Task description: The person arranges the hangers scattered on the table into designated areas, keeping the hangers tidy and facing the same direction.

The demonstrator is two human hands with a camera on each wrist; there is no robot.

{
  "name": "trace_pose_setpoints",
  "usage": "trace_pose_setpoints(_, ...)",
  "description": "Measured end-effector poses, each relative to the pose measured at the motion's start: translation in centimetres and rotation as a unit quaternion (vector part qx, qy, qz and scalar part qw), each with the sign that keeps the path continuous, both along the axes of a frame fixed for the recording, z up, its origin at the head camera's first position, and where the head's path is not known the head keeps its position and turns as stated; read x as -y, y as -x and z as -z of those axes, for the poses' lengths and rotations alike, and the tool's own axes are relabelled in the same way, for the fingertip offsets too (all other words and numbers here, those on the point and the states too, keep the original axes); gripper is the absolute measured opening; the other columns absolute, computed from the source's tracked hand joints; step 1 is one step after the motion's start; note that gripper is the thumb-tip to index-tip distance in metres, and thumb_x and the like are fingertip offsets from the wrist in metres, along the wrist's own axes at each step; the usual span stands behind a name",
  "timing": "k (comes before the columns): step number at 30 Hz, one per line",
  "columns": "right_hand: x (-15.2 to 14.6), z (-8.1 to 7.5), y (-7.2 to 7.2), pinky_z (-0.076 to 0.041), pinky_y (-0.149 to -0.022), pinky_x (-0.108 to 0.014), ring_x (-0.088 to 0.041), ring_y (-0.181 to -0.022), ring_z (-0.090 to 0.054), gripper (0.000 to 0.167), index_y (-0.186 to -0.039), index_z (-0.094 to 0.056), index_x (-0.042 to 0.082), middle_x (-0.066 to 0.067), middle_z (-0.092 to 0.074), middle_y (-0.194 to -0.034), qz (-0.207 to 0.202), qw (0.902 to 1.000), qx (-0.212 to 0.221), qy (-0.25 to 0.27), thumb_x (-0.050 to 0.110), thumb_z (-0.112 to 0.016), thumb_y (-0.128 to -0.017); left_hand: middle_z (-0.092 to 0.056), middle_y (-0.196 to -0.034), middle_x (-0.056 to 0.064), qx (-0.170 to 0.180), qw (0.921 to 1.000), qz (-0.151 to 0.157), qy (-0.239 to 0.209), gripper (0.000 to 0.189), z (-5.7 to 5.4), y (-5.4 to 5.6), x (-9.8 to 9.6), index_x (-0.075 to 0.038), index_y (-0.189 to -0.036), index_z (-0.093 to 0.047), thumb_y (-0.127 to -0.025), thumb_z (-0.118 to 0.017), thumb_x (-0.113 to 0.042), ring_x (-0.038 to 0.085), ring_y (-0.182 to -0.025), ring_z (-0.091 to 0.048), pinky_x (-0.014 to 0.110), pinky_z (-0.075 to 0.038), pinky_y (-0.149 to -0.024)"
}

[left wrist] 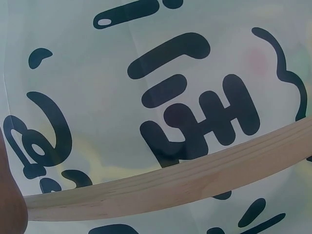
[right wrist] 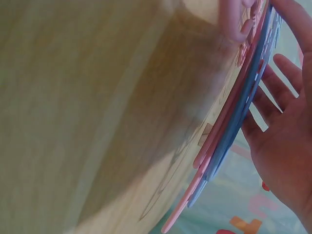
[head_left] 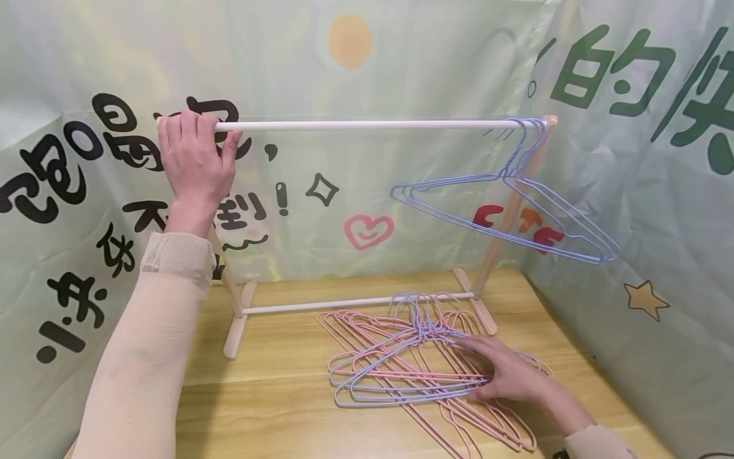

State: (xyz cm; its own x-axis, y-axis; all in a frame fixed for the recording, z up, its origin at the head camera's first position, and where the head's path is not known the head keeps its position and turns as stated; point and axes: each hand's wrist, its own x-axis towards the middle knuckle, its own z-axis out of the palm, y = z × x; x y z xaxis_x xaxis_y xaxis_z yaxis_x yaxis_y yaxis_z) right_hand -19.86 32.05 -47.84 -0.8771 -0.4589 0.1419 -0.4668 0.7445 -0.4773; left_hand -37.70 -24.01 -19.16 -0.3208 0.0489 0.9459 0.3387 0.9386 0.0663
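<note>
My left hand [head_left: 195,150] grips the left end of the white top rail [head_left: 344,125] of a wooden clothes rack, its fingers over the rail and thumb below. In the left wrist view the rack's wooden upright [left wrist: 161,183] runs across. My right hand [head_left: 510,373] is at the right side of a pile of wire hangers, fingers spread and fairly straight. Blue hangers [head_left: 378,403] lie on top of pink hangers [head_left: 421,424]. The right wrist view has the hand [right wrist: 287,151] with its fingertips right at the stacked hangers [right wrist: 234,117].
Blue hangers [head_left: 504,237] hang at the right end of the top rail. A lower white bar [head_left: 321,305] joins the rack's wooden feet [head_left: 234,335] on the wood-grain table [head_left: 258,408]. Printed cloth [head_left: 298,76] stands behind and at both sides.
</note>
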Motion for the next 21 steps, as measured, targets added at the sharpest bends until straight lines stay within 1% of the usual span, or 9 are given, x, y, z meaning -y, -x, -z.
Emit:
trace_pose_setpoints(4, 0.08, 0.21, 0.2, -0.041, -0.104, -0.071, -0.047, -0.136, -0.047, 0.099, -0.148, -0.057, 0.014, -0.017, -0.052, -0.15, -0.008, 0.9997, -0.021, -0.004, 0.053, -0.094, -0.065, -0.046, -0.104, 0.022, -0.006, 1.0, 0.005, -0.006, 0.061, 0.0, -0.08, -0.11, 0.001, -0.114, -0.053, -0.104, -0.045, -0.059, 0.045, -0.103, -0.04, 0.053, -0.027, -0.116)
trace_pose_setpoints(10, 0.27, 0.36, 0.2, -0.046, -0.101, -0.065, -0.04, -0.132, -0.05, 0.098, -0.147, -0.058, 0.012, -0.009, -0.053, -0.146, -0.015, 0.999, -0.042, -0.009, 0.042, -0.098, -0.063, -0.045, -0.104, 0.024, -0.001, 1.0, -0.003, 0.001, 0.058, 0.02, 0.05, -0.01, 0.001, -0.114, -0.051, -0.105, -0.047, -0.057, 0.046, -0.103, -0.039, 0.053, -0.025, -0.118)
trace_pose_setpoints(13, 0.36, 0.28, 0.08, -0.048, -0.099, -0.065, -0.04, -0.132, -0.051, 0.098, -0.146, -0.058, 0.01, -0.01, -0.053, -0.146, -0.011, 0.9988, -0.047, -0.002, 0.036, -0.098, -0.061, -0.045, -0.104, 0.025, 0.002, 1.0, -0.005, 0.005, 0.057, 0.02, 0.15, 0.08, 0.001, -0.114, -0.05, -0.105, -0.048, -0.055, 0.047, -0.103, -0.038, 0.054, -0.024, -0.119)
trace_pose_setpoints(17, 0.4, -0.02, 0.0, -0.049, -0.097, -0.067, -0.043, -0.131, -0.051, 0.096, -0.145, -0.059, 0.007, -0.015, -0.052, -0.147, -0.007, 0.9985, -0.052, 0.016, 0.03, -0.097, -0.059, -0.045, -0.105, 0.025, 0.003, 1.0, -0.006, 0.006, 0.056, 0.01, 0.2, 0.12, 0.001, -0.114, -0.05, -0.106, -0.048, -0.054, 0.047, -0.103, -0.038, 0.054, -0.024, -0.119)
trace_pose_setpoints(18, 0.39, -0.1, -0.02, -0.049, -0.097, -0.066, -0.043, -0.13, -0.051, 0.096, -0.144, -0.059, 0.007, -0.015, -0.052, -0.147, -0.007, 0.9982, -0.057, 0.015, 0.03, -0.097, -0.059, -0.045, -0.105, 0.025, 0.004, 1.0, -0.006, 0.006, 0.057, 0.01, 0.17, 0.11, 0.001, -0.115, -0.05, -0.106, -0.047, -0.055, 0.047, -0.103, -0.038, 0.054, -0.024, -0.118)
trace_pose_setpoints(21, 0.33, -0.28, -0.06, -0.054, -0.094, -0.058, -0.037, -0.125, -0.056, 0.097, -0.146, -0.058, 0.008, -0.013, -0.053, -0.146, -0.009, 0.9973, -0.071, 0.017, 0.029, -0.097, -0.06, -0.045, -0.105, 0.024, 0.005, 1.0, -0.004, 0.001, 0.058, 0.03, 0.07, 0.02, 0.001, -0.115, -0.051, -0.105, -0.046, -0.056, 0.046, -0.103, -0.039, 0.053, -0.025, -0.118)
